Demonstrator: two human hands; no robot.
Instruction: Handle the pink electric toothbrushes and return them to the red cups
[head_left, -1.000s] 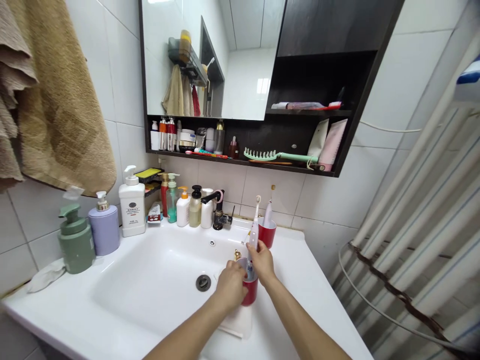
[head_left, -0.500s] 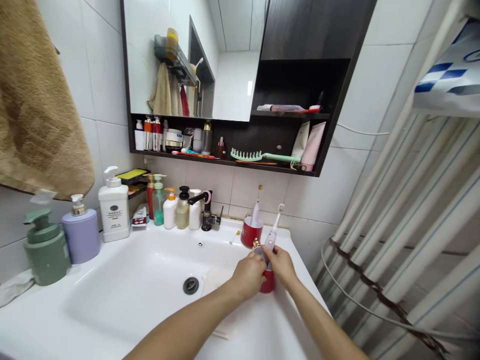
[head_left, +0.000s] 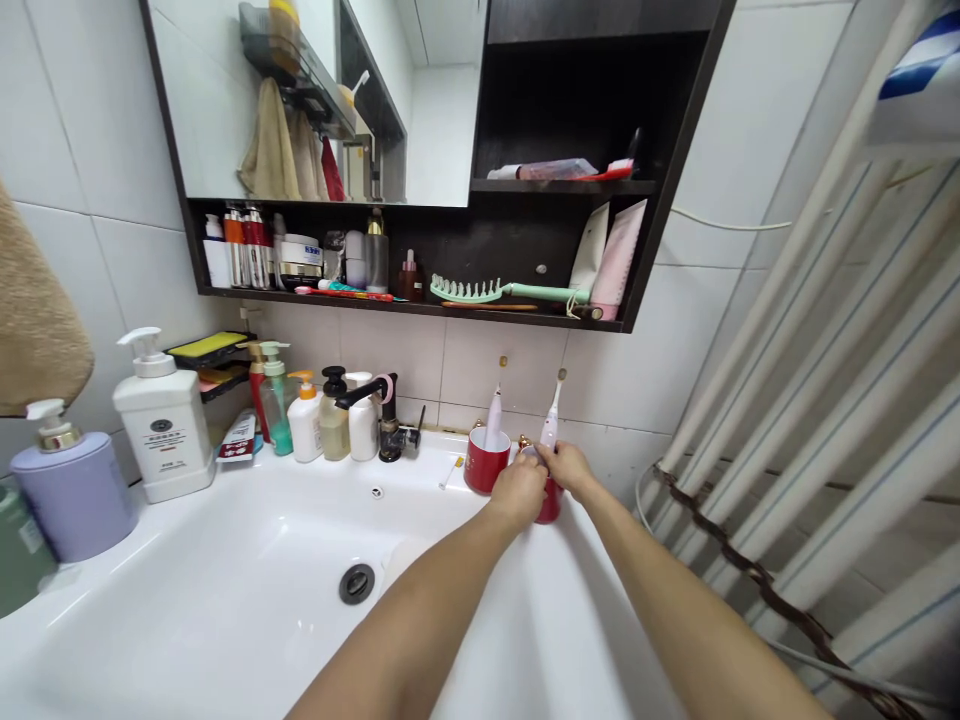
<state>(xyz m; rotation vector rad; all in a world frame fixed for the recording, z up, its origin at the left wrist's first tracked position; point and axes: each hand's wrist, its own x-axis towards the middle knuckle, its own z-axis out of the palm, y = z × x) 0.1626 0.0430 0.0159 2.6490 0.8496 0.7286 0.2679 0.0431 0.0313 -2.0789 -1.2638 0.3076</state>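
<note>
At the sink's back right corner, my left hand [head_left: 521, 490] is closed around a red cup [head_left: 550, 503], hiding much of it. An electric toothbrush [head_left: 550, 430] with a pale handle stands head-up in that cup. My right hand [head_left: 568, 468] pinches the toothbrush near the cup's rim; its fingertips are partly hidden. Just left of my hands sits a second red cup [head_left: 487, 470] with a white inside, holding another pale electric toothbrush [head_left: 493, 420]. A small brush head [head_left: 452, 471] lies on the ledge left of that cup.
The white sink [head_left: 247, 590] has a dark drain [head_left: 357, 583] and a black faucet [head_left: 388, 420]. Several pump bottles [head_left: 305, 425] line its back left edge. Above hangs a dark mirror cabinet [head_left: 577, 95] with a green hairbrush [head_left: 510, 291]. Pale pipes [head_left: 795, 400] stand at right.
My hands have carried the red cup and toothbrush farther back, beside the other red cup. The toothbrush head's facing has changed. The view has shifted to the right.
</note>
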